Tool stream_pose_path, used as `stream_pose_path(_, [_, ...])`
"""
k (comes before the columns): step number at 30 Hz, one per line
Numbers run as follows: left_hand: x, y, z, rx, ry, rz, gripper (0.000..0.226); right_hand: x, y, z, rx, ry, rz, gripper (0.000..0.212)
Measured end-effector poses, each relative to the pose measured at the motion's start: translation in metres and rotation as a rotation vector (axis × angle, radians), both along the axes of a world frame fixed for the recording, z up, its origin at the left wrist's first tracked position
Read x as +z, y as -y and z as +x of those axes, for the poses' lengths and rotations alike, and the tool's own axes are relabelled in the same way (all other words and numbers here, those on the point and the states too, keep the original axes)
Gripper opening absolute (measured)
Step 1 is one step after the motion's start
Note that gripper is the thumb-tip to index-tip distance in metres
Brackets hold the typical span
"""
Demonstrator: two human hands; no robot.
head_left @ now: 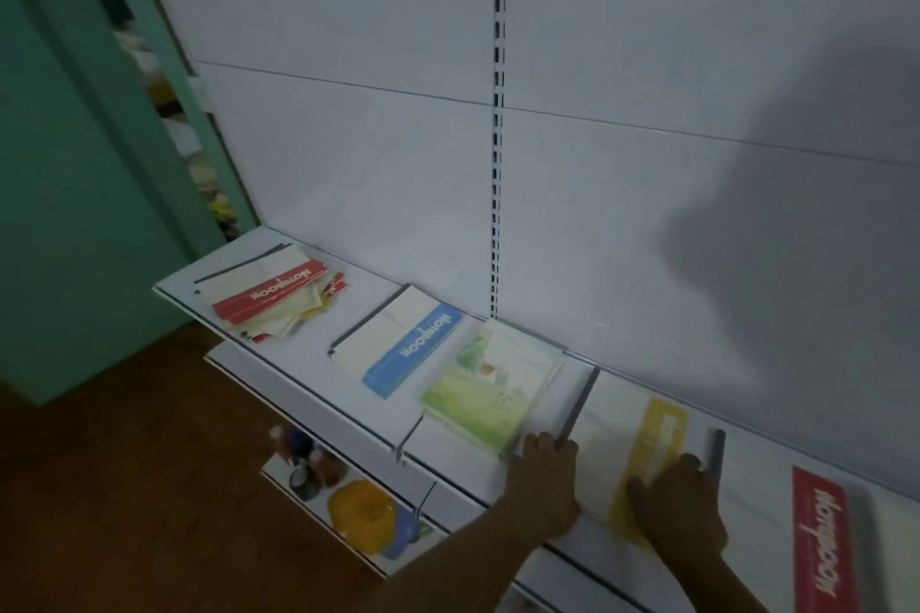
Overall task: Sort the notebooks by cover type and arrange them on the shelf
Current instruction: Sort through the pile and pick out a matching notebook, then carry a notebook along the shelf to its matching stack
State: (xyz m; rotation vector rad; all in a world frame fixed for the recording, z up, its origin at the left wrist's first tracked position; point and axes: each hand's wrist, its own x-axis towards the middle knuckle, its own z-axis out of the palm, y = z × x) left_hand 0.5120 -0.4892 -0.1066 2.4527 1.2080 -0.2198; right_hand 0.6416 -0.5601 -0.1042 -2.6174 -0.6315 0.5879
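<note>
We're looking down along the white shelf point(308, 393), and the action sits at its right-hand stretch, where the yellow-banded notebook point(627, 453) lies flat between our two hands. Our left hand point(545, 483) rests against its left edge, fingers fairly straight and touching the near end of the dark spine strip point(577, 406); whether it pinches the cover or only presses, we cannot tell through the blur. Our right hand point(679, 503) lies on top of the yellow band, fingers spread and relaxed, pressing rather than gripping. The notebook's long axis runs from the front lip toward the back wall point(348, 65), tilted a little, much like its neighbours. Just left sits the green illustrated notebook point(490, 383), close to our left hand; further left the blue-banded notebook point(403, 348), then a loose heap of red-banded notebooks point(271, 296) at the far end. A red-banded notebook point(821, 543) lies to the right, apart from our right hand. Since both hands bracket the yellow one, we judge the next nudge is a squaring-up, steered mostly by the right hand on top.
</note>
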Motion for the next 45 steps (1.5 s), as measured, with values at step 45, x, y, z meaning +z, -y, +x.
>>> stream_pose_path(45, [0.161, -0.350, -0.680, 1.064, 0.387, 0.287, 0.009, 0.143, -0.509, -0.642, 1.316, -0.063, 0.535, 0.016])
